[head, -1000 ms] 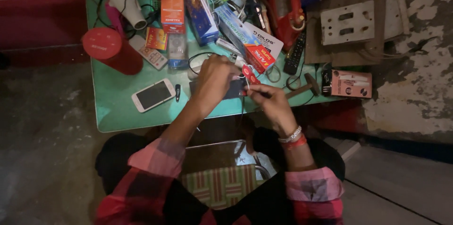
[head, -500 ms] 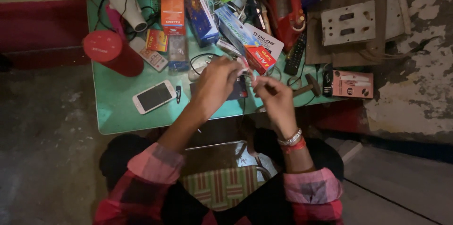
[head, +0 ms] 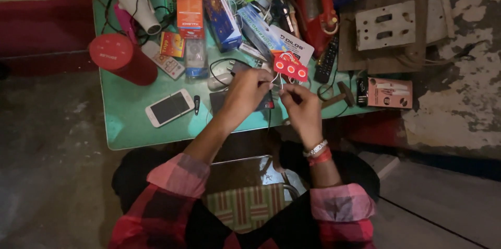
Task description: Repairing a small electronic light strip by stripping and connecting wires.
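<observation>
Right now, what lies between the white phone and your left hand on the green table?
In the head view, a small black clip lies between the white phone and the left hand.

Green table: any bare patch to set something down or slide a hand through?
The green table is barest along its near-left edge, below the white phone and left of the left hand. A smaller gap lies between the red cylinder and the phone. The far half is packed with boxes, cables and a hair dryer; the area by the right hand is cluttered.

Both forearms reach forward over the green table. Left hand and right hand nearly touching, fingers pinched.
</observation>
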